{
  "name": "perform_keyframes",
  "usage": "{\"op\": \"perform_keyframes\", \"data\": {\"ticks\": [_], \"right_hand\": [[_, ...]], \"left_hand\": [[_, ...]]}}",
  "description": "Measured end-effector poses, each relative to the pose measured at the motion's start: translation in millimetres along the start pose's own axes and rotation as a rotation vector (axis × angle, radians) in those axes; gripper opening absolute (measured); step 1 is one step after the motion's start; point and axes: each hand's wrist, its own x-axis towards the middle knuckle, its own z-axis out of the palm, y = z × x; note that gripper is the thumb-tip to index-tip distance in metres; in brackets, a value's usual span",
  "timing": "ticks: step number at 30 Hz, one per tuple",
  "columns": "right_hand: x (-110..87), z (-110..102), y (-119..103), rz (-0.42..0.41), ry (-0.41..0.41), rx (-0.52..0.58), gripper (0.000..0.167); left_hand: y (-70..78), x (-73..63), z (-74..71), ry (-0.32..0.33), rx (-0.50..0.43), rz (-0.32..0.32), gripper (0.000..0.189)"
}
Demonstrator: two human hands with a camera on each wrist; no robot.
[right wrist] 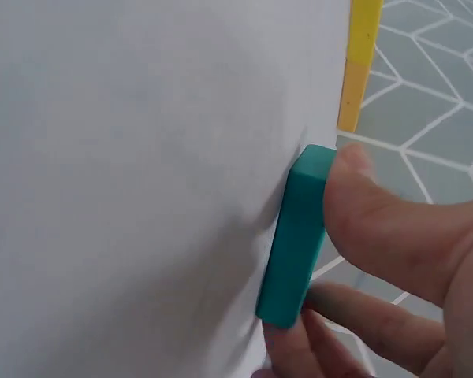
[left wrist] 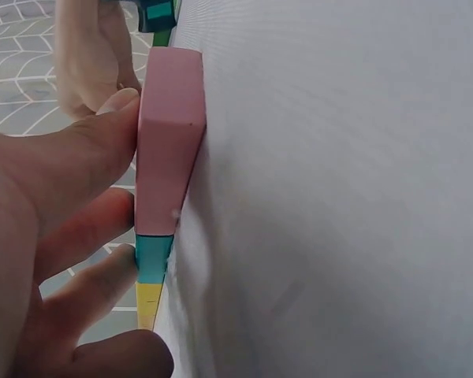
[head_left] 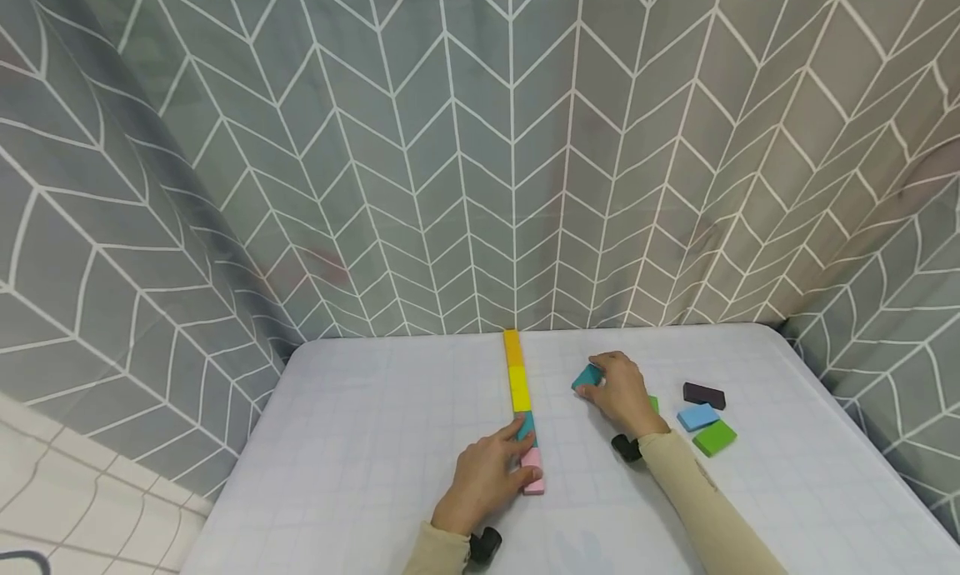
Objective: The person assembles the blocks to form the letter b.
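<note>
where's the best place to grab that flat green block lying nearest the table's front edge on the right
Pinch the flat green rectangular block across its two long edges, coming straight down from above: it lies flat on the white table, with bare gaps to the light blue block.

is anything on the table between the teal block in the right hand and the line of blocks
Nothing visible. The right hand pinches the teal block just to the right of the row of blocks, and the strip of table between them is bare. The left hand rests on the row's near end, from the other side.
</note>
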Motion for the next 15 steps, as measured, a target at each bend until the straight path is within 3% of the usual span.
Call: {"op": "perform_keyframes", "data": {"ticks": [10, 15], "right_hand": [[14.4, 3, -3, 0.067, -0.074, 0.048, 0.052], [16.8, 12, -8, 0.052, -0.086, 0.077, 0.051]], "left_hand": [[-0.3, 1.1, -1.8, -0.001, 0.019, 0.004, 0.055], [-0.7, 1.7, -1.1, -0.010, 0.014, -0.007, 0.055]]}}
